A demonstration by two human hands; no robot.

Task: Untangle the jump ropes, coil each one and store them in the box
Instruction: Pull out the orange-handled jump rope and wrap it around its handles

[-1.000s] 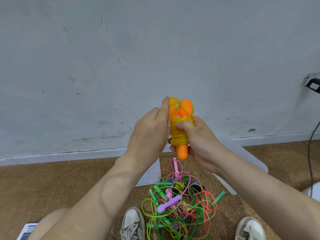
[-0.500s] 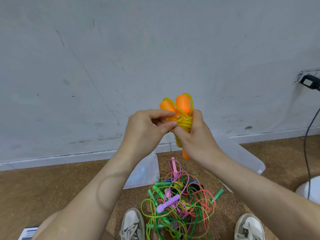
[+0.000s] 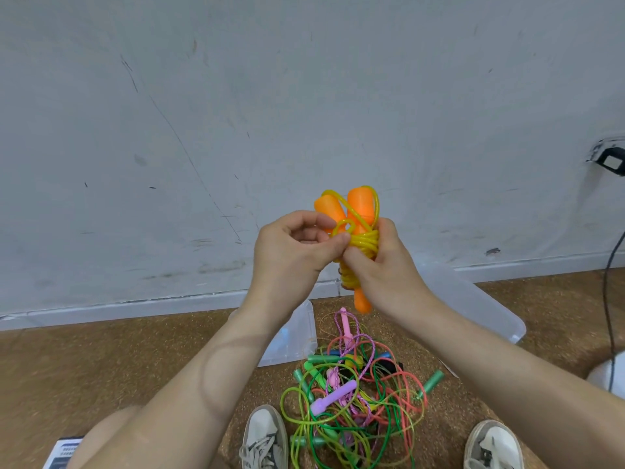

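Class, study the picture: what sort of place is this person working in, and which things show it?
Probably a bare indoor room, perhaps a storage or activity space: a scuffed pale wall, a brown speckled floor, and a black cable hanging by the wall.

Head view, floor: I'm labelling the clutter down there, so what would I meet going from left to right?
Printed sheet → left shoe → tangled ropes → right shoe → black cable.
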